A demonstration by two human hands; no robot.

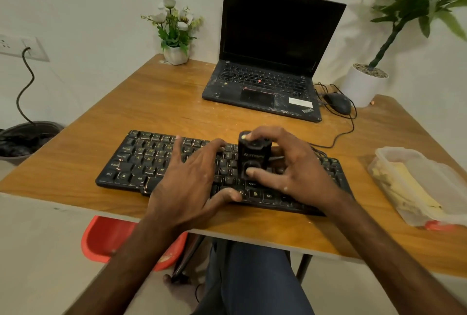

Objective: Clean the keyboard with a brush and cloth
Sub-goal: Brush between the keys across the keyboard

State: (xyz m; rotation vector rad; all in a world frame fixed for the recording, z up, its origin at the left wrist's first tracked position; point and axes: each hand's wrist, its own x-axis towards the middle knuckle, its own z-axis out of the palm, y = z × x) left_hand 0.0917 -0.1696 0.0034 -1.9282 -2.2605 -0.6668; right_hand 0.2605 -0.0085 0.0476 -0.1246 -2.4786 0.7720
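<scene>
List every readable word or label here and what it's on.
"ThinkPad": laptop, palm rest.
"Ctrl", "Alt", "Ctrl": keyboard, bottom-row keys.
Logo on the black tool pinched by the right hand: too blurred to read.
Other key legends: too small.

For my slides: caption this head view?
Right hand holds a small black boxy cleaning tool upright on the black desktop keyboard; left hand rests on keys.

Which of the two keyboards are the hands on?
The standalone black keyboard at the table edge, not the one built into the laptop farther back.
</scene>
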